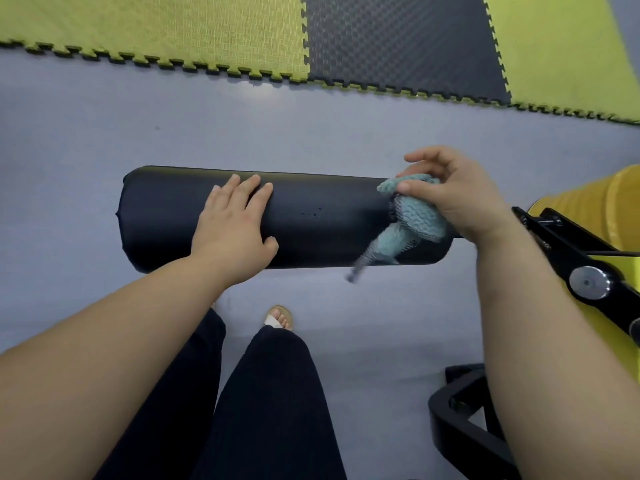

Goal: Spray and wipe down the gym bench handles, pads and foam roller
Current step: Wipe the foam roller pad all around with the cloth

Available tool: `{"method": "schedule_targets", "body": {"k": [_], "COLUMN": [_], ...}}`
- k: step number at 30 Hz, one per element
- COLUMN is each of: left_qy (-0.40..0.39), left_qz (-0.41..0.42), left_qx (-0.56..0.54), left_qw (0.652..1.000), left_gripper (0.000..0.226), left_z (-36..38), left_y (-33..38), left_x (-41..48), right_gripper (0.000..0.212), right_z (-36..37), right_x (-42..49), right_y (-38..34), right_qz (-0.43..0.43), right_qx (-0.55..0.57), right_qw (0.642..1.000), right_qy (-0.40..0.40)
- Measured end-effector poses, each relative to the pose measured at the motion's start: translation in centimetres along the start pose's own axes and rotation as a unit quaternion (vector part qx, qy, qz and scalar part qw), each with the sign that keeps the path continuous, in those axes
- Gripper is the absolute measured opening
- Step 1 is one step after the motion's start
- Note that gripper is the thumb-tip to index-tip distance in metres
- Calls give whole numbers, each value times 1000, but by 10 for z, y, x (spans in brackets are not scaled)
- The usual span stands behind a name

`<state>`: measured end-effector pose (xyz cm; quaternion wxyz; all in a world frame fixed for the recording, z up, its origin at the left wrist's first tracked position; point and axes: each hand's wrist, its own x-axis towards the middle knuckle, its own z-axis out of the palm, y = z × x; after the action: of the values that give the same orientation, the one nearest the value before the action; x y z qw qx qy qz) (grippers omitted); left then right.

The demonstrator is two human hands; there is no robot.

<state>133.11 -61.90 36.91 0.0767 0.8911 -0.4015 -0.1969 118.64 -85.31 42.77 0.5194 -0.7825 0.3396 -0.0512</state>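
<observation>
Head view: flat-fingered left grip [232, 230] steadies foam roller [322, 226]; at three o'clock, right grip [457, 199] pinches knitted wiping cloth [417, 220].

I see a grey-blue floor [104, 133] throughout. Beyond the left grip [235, 220] lie interlocking yellow-green foam mats [156, 29]. A dark grey mat [398, 39] sits beyond the right grip [453, 199].

Left hand [232, 221] flat on black foam roller [311, 216], right hand [457, 199] pinching teal cloth [412, 220]
</observation>
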Motion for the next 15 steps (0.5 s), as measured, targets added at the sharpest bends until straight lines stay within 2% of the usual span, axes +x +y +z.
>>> {"method": "schedule_targets", "body": {"k": [1, 3, 4, 6, 9, 12, 13, 15], "left_qy": [-2, -2, -3, 0, 6, 12, 13, 13], "left_qz": [0, 1, 4, 5, 4, 9, 9, 7], "left_qx": [0, 3, 7, 12, 18, 18, 18, 20], "left_qw": [1000, 1000, 1000, 1000, 1000, 1000, 1000, 1000], "left_gripper": [74, 75, 75, 75, 76, 75, 76, 77], "left_z": [0, 0, 0, 1, 3, 3, 4, 5], "left_y": [0, -1, -1, -2, -2, -3, -3, -3], "left_x": [0, 0, 0, 0, -1, 0, -1, -1], "right_gripper": [28, 19, 22, 37, 56, 43, 36, 27], "right_z": [8, 28, 39, 66, 98, 110, 118, 145], "right_x": [8, 20, 21, 17, 3, 10, 12, 14], "right_y": [8, 23, 27, 33, 39, 36, 32, 19], "right_qz": [7, 18, 27, 67, 38, -7, -35, -143], "right_qx": [-56, -197, -245, -290, -301, -198, -181, -216], "right_qw": [997, 966, 947, 925, 913, 923, 926, 922], "right_qy": [50, 163, 206, 235, 273, 331, 330, 288]}}
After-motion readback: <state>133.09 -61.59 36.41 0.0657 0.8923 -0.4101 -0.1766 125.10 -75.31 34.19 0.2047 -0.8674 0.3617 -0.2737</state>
